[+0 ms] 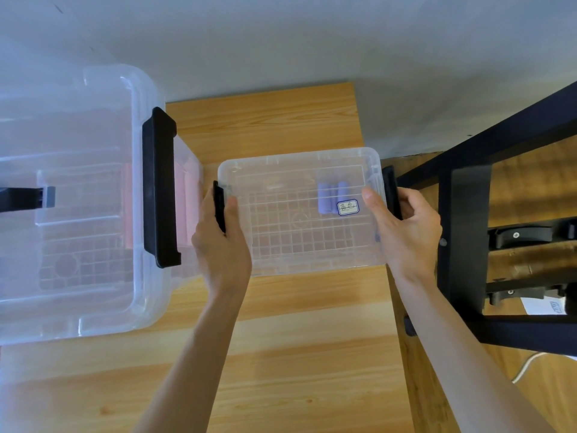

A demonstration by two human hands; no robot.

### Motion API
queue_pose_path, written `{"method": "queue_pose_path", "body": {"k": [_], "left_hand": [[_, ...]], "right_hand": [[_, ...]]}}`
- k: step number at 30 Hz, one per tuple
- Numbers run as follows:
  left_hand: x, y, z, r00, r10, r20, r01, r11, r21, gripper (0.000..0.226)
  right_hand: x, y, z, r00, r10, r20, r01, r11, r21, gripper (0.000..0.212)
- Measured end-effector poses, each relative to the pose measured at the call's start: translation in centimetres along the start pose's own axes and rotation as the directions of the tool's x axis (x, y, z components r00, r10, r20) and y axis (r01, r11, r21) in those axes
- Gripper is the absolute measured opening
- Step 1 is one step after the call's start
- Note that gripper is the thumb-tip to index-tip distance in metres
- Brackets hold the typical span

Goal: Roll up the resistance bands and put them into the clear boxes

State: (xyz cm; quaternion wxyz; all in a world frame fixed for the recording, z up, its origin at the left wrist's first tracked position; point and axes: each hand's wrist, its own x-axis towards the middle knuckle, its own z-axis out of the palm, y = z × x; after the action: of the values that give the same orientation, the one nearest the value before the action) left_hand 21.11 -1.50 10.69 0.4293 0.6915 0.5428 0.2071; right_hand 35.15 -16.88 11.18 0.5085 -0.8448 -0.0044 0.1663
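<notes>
A small clear box (281, 170) with its lid on stands on the wooden table (281, 354). Inside it lie rolled purple resistance bands (326, 198), beside a white label (348, 208) on the lid. My left hand (223, 242) grips the black latch (219, 204) at the box's left end, thumb on the lid. My right hand (406, 232) grips the black latch (392, 189) at the right end. A big clear box (78, 195) with a lid and a black latch (160, 187) stands at the left; pink rolled bands (187, 201) show through its wall.
The table's right edge runs just under my right forearm. A black metal frame (468, 245) stands to the right over a wooden floor, with a white cable (527, 367) on the floor. A grey wall is behind the table.
</notes>
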Motion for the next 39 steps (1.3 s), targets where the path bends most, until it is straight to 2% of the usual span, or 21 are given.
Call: {"method": "queue_pose_path", "body": {"k": [6, 9, 18, 21, 24, 29, 31, 33, 36, 39], "left_hand": [[0.1, -0.3, 0.2, 0.999, 0.04, 0.012, -0.041, 0.999, 0.013, 0.04], [0.1, -0.6, 0.2, 0.999, 0.049, 0.018, -0.049, 0.999, 0.022, 0.043], [0.3, -1.2, 0.3, 0.998, 0.063, 0.024, -0.064, 0.997, 0.043, 0.045], [0.3, -1.1, 0.2, 0.998, 0.049, 0.04, -0.051, 0.998, 0.038, 0.044], [0.6, -0.8, 0.1, 0.996, 0.015, 0.087, -0.018, 1.0, 0.023, 0.043], [1.3, -0.1, -0.4, 0.986, -0.072, 0.15, 0.075, 0.997, -0.018, 0.044], [1.0, 0.5, -0.7, 0.99, -0.013, 0.139, 0.012, 1.0, 0.002, 0.048], [0.5, 1.0, -0.9, 0.984, 0.12, 0.128, -0.126, 0.991, 0.037, 0.049], [0.0, 1.4, -0.8, 0.927, 0.327, 0.186, -0.35, 0.931, 0.107, 0.042], [0.1, 2.2, -0.6, 0.847, 0.435, 0.307, -0.503, 0.842, 0.195, 0.036]], "right_hand": [[-0.5, 0.4, 0.6, 0.994, -0.098, 0.047, 0.098, 0.995, 0.008, 0.031], [-0.8, 0.5, 1.3, 0.985, -0.171, 0.029, 0.171, 0.985, -0.009, 0.035], [-0.7, 1.3, 2.0, 0.95, -0.311, -0.024, 0.304, 0.94, -0.153, 0.036], [-0.7, 1.4, 2.1, 0.952, -0.307, -0.015, 0.3, 0.94, -0.163, 0.03], [-0.7, 1.1, 1.9, 0.964, -0.265, 0.024, 0.264, 0.943, -0.201, 0.035], [0.1, 0.7, 0.6, 0.982, -0.1, 0.161, 0.133, 0.968, -0.213, 0.021], [0.0, 0.3, 0.1, 0.981, -0.103, 0.162, 0.139, 0.962, -0.235, 0.035], [-0.4, -0.3, -0.4, 0.979, -0.153, 0.134, 0.185, 0.942, -0.281, 0.042], [-1.3, -1.4, -1.3, 0.95, -0.277, 0.146, 0.312, 0.872, -0.376, 0.028], [-1.7, -1.7, -1.9, 0.917, -0.334, 0.219, 0.4, 0.759, -0.515, 0.017]]}}
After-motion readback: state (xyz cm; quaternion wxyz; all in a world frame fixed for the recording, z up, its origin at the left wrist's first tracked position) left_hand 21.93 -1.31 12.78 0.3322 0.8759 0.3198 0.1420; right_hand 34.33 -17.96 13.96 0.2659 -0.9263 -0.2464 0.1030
